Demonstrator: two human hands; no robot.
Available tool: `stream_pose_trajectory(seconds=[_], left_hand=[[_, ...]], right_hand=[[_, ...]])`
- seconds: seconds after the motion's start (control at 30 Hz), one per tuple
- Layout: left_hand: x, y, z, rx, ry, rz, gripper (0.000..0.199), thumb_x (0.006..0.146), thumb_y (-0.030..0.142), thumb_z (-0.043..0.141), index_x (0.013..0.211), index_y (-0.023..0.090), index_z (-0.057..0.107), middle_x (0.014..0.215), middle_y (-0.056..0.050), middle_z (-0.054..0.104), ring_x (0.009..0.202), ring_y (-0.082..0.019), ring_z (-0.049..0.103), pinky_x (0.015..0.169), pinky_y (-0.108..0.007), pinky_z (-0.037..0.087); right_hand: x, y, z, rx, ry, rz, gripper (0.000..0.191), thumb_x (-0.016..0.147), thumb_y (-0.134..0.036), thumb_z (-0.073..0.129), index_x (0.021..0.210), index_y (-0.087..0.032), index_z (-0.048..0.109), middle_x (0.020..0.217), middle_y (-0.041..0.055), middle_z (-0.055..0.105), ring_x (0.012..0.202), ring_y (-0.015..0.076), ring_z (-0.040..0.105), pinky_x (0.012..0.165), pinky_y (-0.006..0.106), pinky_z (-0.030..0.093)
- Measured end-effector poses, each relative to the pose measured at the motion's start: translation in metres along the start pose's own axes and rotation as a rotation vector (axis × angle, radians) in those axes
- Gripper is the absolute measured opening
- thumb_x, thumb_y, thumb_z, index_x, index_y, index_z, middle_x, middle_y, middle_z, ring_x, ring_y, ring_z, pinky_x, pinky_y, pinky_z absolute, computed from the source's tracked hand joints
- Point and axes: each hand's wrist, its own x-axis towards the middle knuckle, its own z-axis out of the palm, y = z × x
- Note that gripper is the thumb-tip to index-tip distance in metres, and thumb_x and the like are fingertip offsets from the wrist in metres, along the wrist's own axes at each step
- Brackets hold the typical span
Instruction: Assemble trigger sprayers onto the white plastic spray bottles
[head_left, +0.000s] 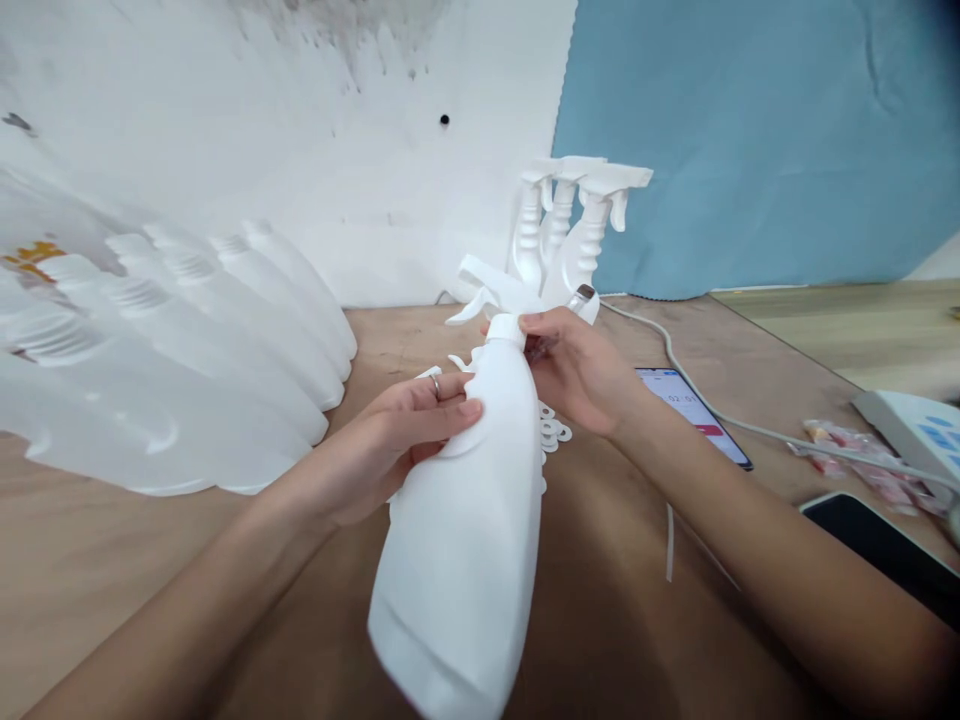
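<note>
A white plastic bottle [472,500] tilts away from me, its base toward the camera. My left hand [405,435], with a ring on one finger, grips the bottle's side below the neck. At the neck sits the white collar of a spray head [499,287], whose nozzle and trigger point left. The thumb and fingers of my right hand [577,370] are closed on this collar. Part of the spray head merges with white shapes behind it. Small white washers [551,430] lie beside the bottle, partly hidden.
Several open white bottles [225,350] stand at the left. Upright spray bottles [592,230] are against the wall. On the right are a lit phone [694,415], a cable [660,335], small wrapped packets [862,460], a dark device [885,550] and a white box [911,425].
</note>
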Motion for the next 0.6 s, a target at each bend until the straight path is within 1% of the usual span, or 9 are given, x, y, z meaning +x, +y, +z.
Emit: stream_pose_trajectory(seconds=[0.07,0.13,0.2,0.27,0.33,0.4,0.5,0.57,0.6], left_hand=[[-0.001,0.0,0.002,0.023,0.003,0.03,0.022,0.09,0.029,0.065,0.11,0.021,0.065,0.09,-0.004,0.067,0.08,-0.018,0.066,0.069,-0.026,0.053],[0.0,-0.001,0.003,0.048,0.036,0.045,0.02,0.089,0.028,0.063,0.107,0.02,0.066,0.091,-0.004,0.066,0.082,-0.019,0.065,0.071,-0.029,0.053],[0.002,-0.004,0.003,0.055,0.08,0.052,0.022,0.088,0.028,0.063,0.108,0.019,0.066,0.09,-0.005,0.066,0.082,-0.02,0.064,0.071,-0.031,0.052],[0.003,-0.007,0.004,0.043,0.118,0.064,0.027,0.088,0.032,0.061,0.111,0.018,0.065,0.089,-0.006,0.067,0.083,-0.023,0.064,0.07,-0.033,0.052],[0.003,-0.009,0.006,0.028,0.133,0.083,0.032,0.09,0.038,0.059,0.114,0.018,0.064,0.089,-0.007,0.067,0.083,-0.024,0.064,0.07,-0.034,0.053],[0.001,-0.01,0.009,0.018,0.108,0.084,0.036,0.092,0.043,0.056,0.118,0.02,0.062,0.089,-0.007,0.067,0.079,-0.023,0.064,0.069,-0.034,0.053],[-0.004,-0.01,0.014,0.027,0.055,0.042,0.044,0.089,0.044,0.065,0.128,0.028,0.052,0.086,-0.002,0.065,0.072,-0.019,0.064,0.067,-0.032,0.054],[-0.008,-0.009,0.019,0.03,0.076,0.04,0.051,0.084,0.04,0.073,0.127,0.031,0.048,0.084,0.0,0.062,0.071,-0.017,0.062,0.064,-0.028,0.052],[-0.01,-0.009,0.021,0.025,0.091,0.047,0.049,0.082,0.04,0.074,0.123,0.03,0.05,0.083,0.001,0.061,0.07,-0.016,0.061,0.062,-0.026,0.051]], right_hand=[[-0.002,0.001,0.002,-0.033,-0.034,0.015,0.023,0.073,-0.034,0.081,0.073,-0.02,0.062,0.072,-0.0005,0.059,0.067,0.0145,0.05,0.057,0.027,0.041],[-0.004,0.003,0.003,-0.072,-0.052,0.02,0.025,0.072,-0.036,0.083,0.076,-0.02,0.065,0.074,-0.0005,0.06,0.068,0.0148,0.051,0.061,0.028,0.042],[-0.004,0.005,0.004,-0.062,-0.013,0.005,0.024,0.073,-0.035,0.083,0.074,-0.02,0.065,0.073,-0.0011,0.059,0.067,0.0141,0.05,0.061,0.028,0.042],[-0.005,0.006,0.006,-0.016,0.022,-0.004,0.022,0.075,-0.034,0.08,0.072,-0.02,0.064,0.073,-0.001,0.059,0.068,0.0139,0.05,0.06,0.027,0.042],[-0.006,0.004,0.008,-0.005,-0.021,0.019,0.021,0.076,-0.035,0.08,0.075,-0.02,0.065,0.075,-0.0006,0.06,0.068,0.0143,0.05,0.06,0.027,0.042],[-0.008,0.003,0.01,-0.053,-0.092,0.047,0.024,0.073,-0.036,0.084,0.078,-0.02,0.066,0.077,-0.0001,0.061,0.069,0.0149,0.052,0.061,0.028,0.043],[-0.012,0.002,0.011,-0.097,-0.134,0.027,0.024,0.072,-0.034,0.086,0.079,-0.019,0.068,0.077,0.0007,0.063,0.071,0.0148,0.055,0.064,0.027,0.045],[-0.014,0.004,0.013,-0.071,-0.17,0.004,0.021,0.076,-0.033,0.083,0.078,-0.019,0.068,0.08,0.0017,0.066,0.075,0.0151,0.057,0.067,0.026,0.047],[-0.015,0.004,0.014,-0.049,-0.196,-0.004,0.02,0.079,-0.034,0.08,0.079,-0.019,0.068,0.083,0.0024,0.067,0.078,0.0159,0.059,0.069,0.027,0.048]])
